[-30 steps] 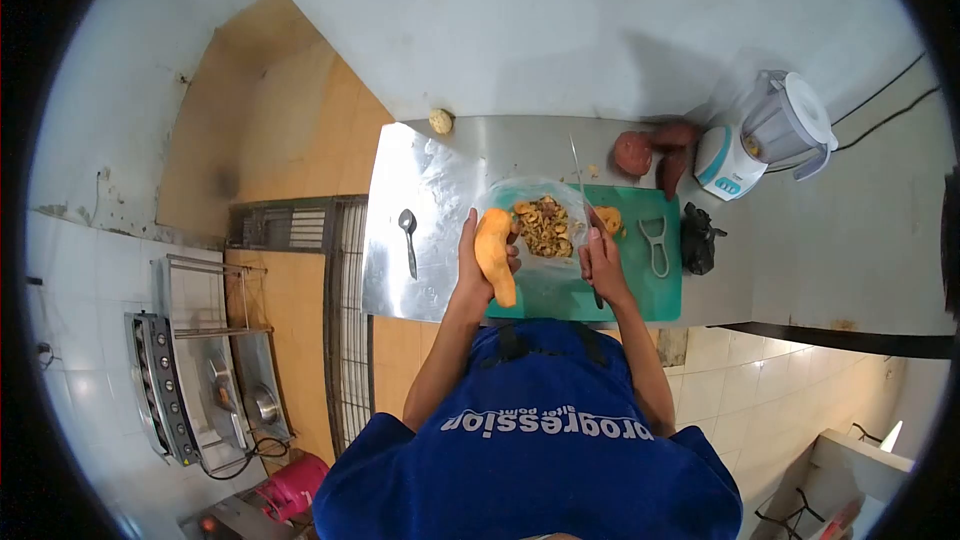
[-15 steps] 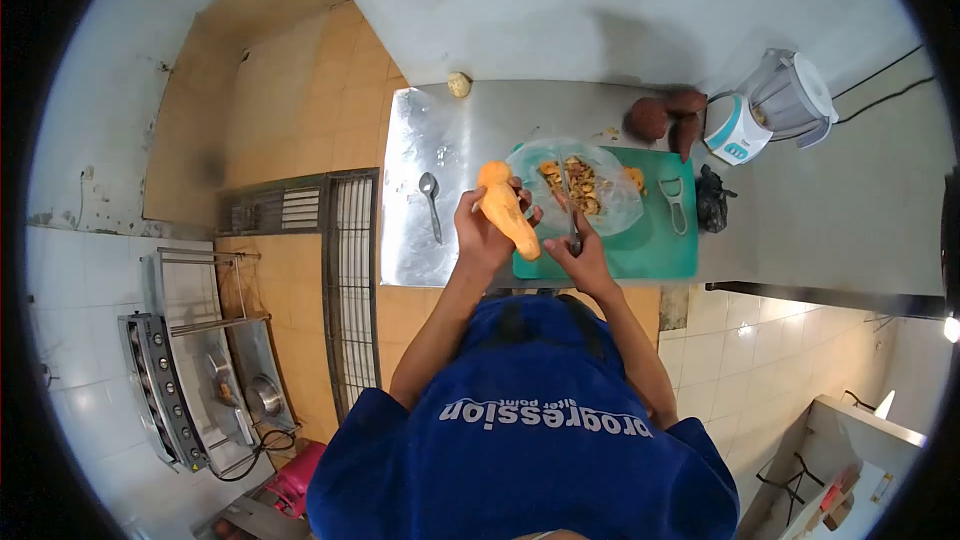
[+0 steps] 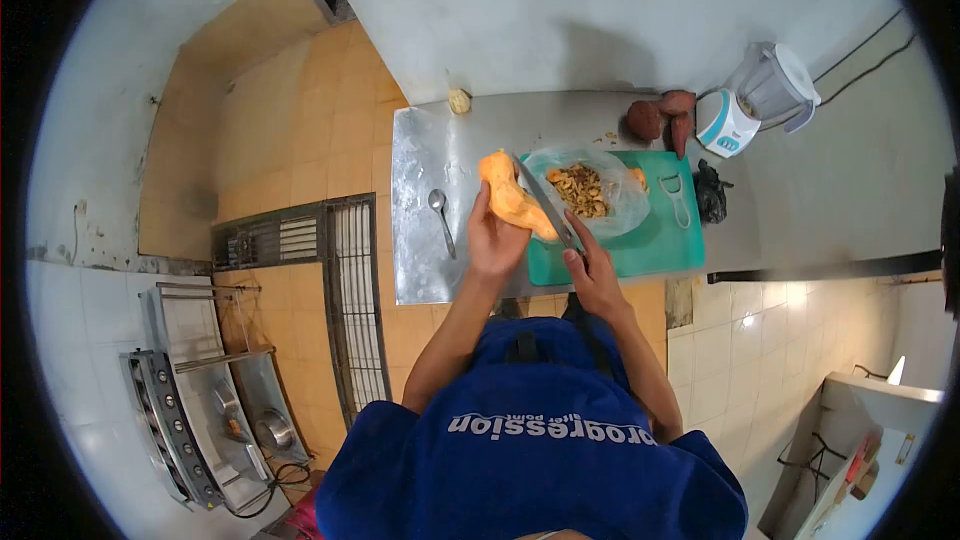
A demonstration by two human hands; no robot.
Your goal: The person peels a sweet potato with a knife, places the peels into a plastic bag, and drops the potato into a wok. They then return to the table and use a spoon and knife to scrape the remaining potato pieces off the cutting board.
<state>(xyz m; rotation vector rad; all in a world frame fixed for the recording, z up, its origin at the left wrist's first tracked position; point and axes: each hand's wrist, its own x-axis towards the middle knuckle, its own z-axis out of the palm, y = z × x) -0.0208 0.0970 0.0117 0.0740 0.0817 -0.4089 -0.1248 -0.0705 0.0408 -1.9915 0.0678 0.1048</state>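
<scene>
My left hand (image 3: 494, 240) is wrapped round a peeled orange sweet potato (image 3: 512, 202), long and narrowing toward me. In my right hand (image 3: 596, 275) is a knife (image 3: 548, 206), gripped by its handle. Its blade slants up along the sweet potato's right side, close against it. Just right of the blade, a clear plastic bag (image 3: 628, 212) lies on the green cutting board (image 3: 655, 252), with a heap of brown and orange peelings (image 3: 580, 190) on it. A peeler (image 3: 677, 205) rests at the board's right side.
Several unpeeled sweet potatoes (image 3: 645, 120) lie at the back, beside a white and blue blender (image 3: 728, 125). A black plastic bag (image 3: 711, 192) sits right of the board. On the metal table (image 3: 420, 155) at left are a spoon (image 3: 440, 215) and a pale round piece (image 3: 459, 101).
The knife has swung left from over the peelings to the sweet potato's side. My left hand has turned and shifted its hold on the sweet potato. The whole view has moved slightly.
</scene>
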